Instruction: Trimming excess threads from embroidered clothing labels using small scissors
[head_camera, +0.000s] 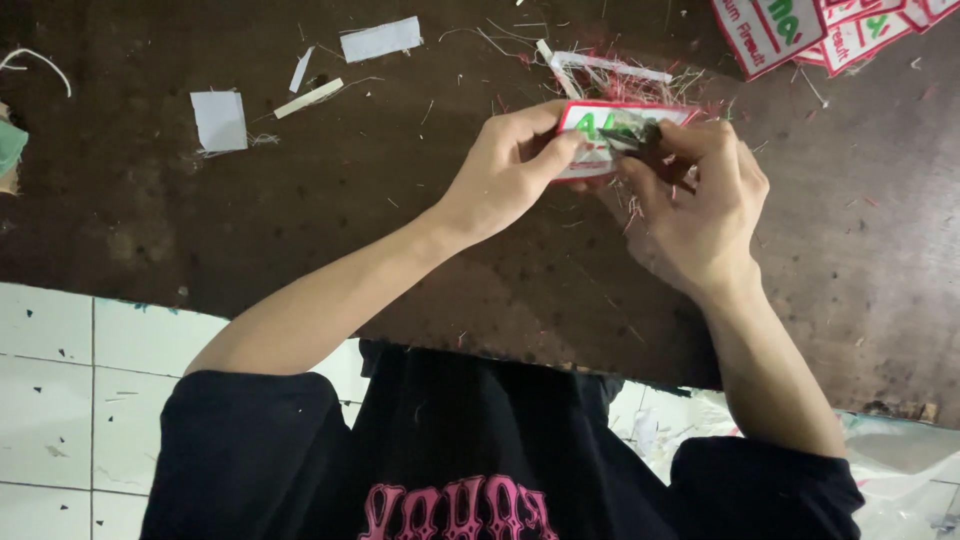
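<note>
On the dark brown table (200, 220), the left hand (510, 160) pinches a white cloth patch with red edge (590, 125). The right hand (700, 200) grips small dark snips (632, 138), trimming threads; I think careful little cuts come next.

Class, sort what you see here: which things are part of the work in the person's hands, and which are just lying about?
In hand:
left hand
right hand
red-edged patch
small dark tool

Lying about:
stack of patches
white fabric scraps
thread trimmings
brown table
</note>
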